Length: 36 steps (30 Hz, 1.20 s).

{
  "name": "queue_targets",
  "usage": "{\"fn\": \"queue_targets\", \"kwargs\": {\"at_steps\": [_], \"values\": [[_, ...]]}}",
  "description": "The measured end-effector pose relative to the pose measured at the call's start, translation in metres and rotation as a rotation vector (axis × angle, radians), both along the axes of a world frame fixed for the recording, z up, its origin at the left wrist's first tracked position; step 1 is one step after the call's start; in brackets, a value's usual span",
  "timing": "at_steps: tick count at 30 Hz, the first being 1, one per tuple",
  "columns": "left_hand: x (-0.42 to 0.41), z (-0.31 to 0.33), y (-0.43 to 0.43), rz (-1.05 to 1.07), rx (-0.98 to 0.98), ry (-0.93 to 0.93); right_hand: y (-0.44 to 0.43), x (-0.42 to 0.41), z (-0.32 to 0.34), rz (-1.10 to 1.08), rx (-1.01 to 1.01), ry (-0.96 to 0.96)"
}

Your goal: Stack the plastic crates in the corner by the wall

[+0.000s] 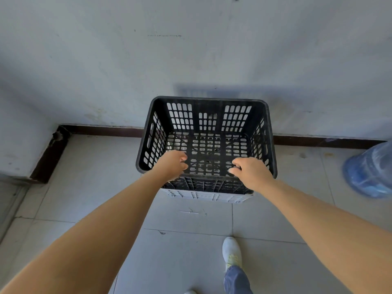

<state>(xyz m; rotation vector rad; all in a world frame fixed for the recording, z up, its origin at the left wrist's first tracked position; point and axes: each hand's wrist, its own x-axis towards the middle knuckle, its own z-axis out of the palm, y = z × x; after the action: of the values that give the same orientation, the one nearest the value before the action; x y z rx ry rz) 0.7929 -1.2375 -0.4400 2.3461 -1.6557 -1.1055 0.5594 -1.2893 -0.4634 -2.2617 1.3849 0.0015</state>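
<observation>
A black slotted plastic crate (206, 100) sits on top of a light grey crate (203, 196), of which only the near bottom edge shows. The stack stands on the tiled floor against the wall (191, 49), a little to the right of the corner (60, 132). My left hand (171, 164) and my right hand (251, 171) reach over the black crate's near rim. Their fingers are loosely curled above the inside of the crate. I see nothing held in either hand.
A dark skirting board (101, 130) runs along the foot of the wall and turns at the corner on the left. A blue water bottle (369, 170) stands on the floor at the right. My shoe (232, 251) is on the tiles (186, 262) below the stack.
</observation>
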Motion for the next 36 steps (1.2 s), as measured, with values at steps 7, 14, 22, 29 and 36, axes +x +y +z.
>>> {"fn": "queue_targets", "kwargs": {"at_steps": [7, 14, 22, 29, 36], "values": [[-0.026, 0.160, -0.028, -0.148, -0.160, 0.012, -0.023, 0.016, 0.161, 0.040, -0.113, -0.028], [-0.061, 0.325, 0.000, -0.417, -0.392, -0.041, 0.025, -0.008, 0.328, -0.029, -0.388, 0.149], [-0.123, 0.468, 0.081, -0.706, -0.677, -0.233, 0.156, -0.067, 0.473, -0.247, -0.653, 0.300], [-0.224, 0.576, 0.176, -0.931, -1.028, -0.255, 0.293, -0.150, 0.579, -0.581, -0.872, 0.346], [-0.337, 0.633, 0.309, -1.112, -1.377, -0.110, 0.471, -0.237, 0.639, -0.905, -1.032, 0.455]]}}
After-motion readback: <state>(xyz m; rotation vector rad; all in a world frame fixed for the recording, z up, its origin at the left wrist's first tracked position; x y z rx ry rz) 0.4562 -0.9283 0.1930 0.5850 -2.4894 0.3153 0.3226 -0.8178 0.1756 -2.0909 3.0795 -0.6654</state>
